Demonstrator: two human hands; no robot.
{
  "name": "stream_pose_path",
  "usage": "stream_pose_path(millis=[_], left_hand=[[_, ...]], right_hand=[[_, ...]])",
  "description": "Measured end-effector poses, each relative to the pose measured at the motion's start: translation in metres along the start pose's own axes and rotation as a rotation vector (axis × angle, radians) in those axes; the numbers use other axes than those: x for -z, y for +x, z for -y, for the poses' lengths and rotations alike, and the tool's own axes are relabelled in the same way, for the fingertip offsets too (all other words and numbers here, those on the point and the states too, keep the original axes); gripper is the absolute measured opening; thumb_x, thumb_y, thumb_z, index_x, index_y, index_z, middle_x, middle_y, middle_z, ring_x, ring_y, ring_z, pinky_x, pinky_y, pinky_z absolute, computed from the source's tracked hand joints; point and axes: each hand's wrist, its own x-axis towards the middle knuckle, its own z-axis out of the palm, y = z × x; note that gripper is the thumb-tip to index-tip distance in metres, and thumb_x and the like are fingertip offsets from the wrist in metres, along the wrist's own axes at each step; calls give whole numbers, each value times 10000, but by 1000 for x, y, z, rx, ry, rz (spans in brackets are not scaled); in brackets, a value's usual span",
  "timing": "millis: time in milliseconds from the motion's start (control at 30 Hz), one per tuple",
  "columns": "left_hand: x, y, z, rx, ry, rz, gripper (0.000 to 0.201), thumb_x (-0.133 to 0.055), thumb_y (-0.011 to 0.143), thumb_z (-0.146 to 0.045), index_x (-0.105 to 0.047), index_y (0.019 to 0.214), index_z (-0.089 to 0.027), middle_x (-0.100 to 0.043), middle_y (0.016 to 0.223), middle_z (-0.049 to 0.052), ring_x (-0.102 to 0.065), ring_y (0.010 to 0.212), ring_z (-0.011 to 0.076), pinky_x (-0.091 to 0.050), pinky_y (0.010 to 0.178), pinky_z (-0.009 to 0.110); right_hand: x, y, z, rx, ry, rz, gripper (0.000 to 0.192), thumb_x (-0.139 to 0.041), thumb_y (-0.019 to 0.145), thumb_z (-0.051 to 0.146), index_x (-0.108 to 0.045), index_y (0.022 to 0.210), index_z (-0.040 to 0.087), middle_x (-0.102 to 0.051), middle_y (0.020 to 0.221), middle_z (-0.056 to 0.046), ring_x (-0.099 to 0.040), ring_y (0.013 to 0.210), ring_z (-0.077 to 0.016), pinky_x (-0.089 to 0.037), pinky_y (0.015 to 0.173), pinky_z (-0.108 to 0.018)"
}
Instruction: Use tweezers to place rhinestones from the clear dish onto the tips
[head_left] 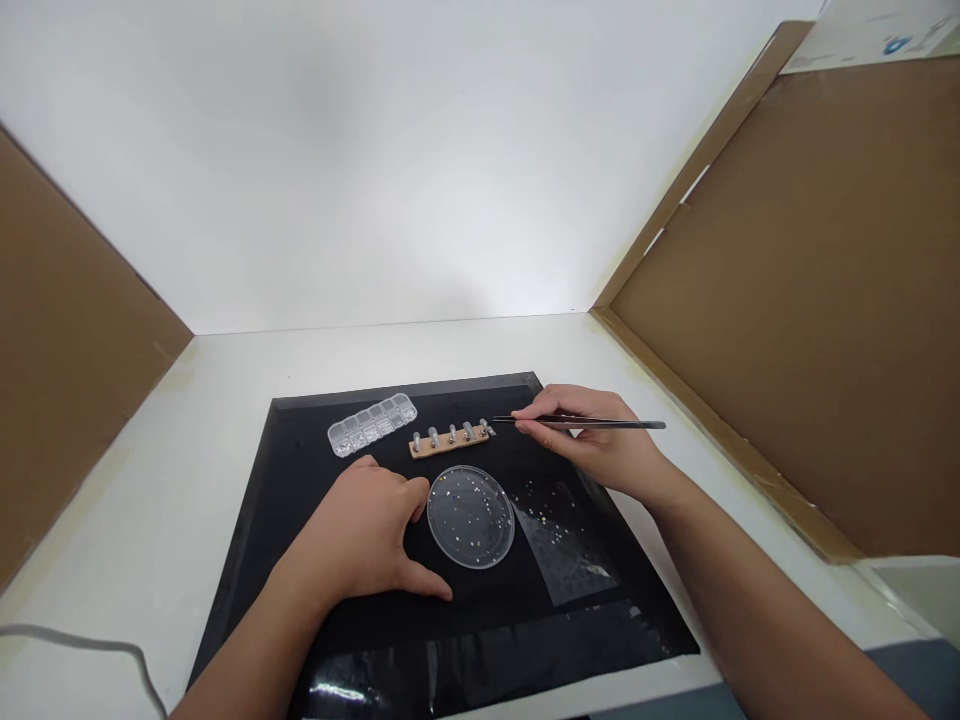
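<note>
Holding slim tweezers (577,424) in a fingertip pinch, the right hand (600,440) aims their tip at the right end of the wooden strip (450,441) that carries small metal pegs. The left hand (360,535) lies loosely curled on the black mat (300,620), fingertips against the clear round dish (471,516) of tiny sparkling bits. This looks like the placing step; the next move calls for a steady tip. A compartment box (373,423) sits behind.

Both forearms cut off at bottom edge, specks in round dish (471,516) too small to identify, tweezers (577,424) partly hidden
</note>
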Motion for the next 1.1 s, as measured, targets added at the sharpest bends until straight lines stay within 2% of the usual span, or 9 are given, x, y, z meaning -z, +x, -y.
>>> stream_pose_path(millis=[667, 900, 1100], left_hand=[[-2, -1, 1, 3, 3, 3, 660, -875, 611, -797, -608, 854, -244, -690, 753, -8, -631, 739, 257, -406, 784, 406], [-2, 0, 1, 2, 7, 1, 658, -872, 614, -796, -614, 859, -243, -698, 762, -2, -642, 746, 258, -415, 792, 412], [-2, 0, 2, 5, -5, 2, 657, -871, 613, -797, -616, 860, -244, -698, 767, -3, -638, 747, 257, -414, 786, 410]], right_hand=[[0, 0, 4, 25, -5, -9, 165, -771, 952, 413, -821, 967, 256, -775, 902, -57, -681, 737, -182, -580, 632, -331], [4, 0, 4, 56, 3, -65, 144, -783, 949, 403, -815, 972, 265, -780, 897, -61, -696, 744, -191, -570, 599, -327], [10, -2, 4, 35, -10, -148, 168, -796, 937, 424, -798, 958, 257, -776, 895, -65, -714, 763, -209, -630, 655, -358]])
